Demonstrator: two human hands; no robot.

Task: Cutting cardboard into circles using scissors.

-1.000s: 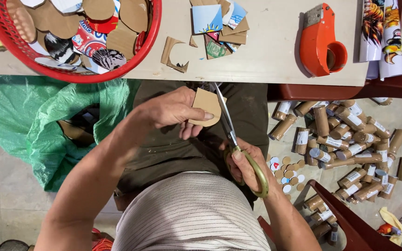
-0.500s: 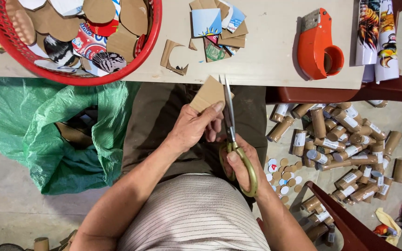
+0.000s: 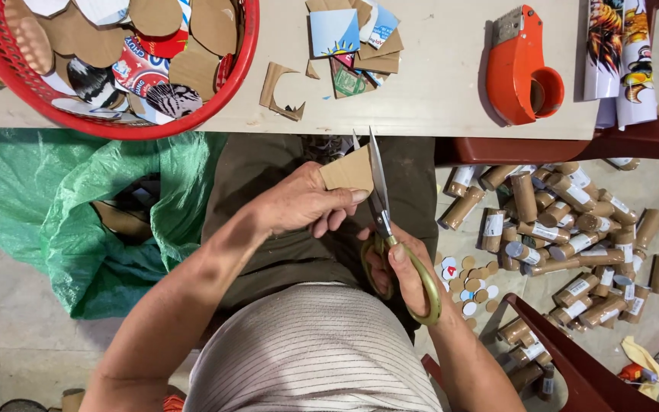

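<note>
Left hand (image 3: 299, 206) pinches a cardboard piece (image 3: 347, 172) while right hand (image 3: 402, 267) grips the scissors (image 3: 387, 229), blades against its edge, below the worktop (image 3: 436, 84)

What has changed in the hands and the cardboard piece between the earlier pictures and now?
The cardboard piece has been turned in the left hand, from a rounded shape to a straight-edged corner beside the blades. The scissors swung from slanted to nearly upright. The right hand still holds the scissors; basket and tape dispenser stayed.
</note>
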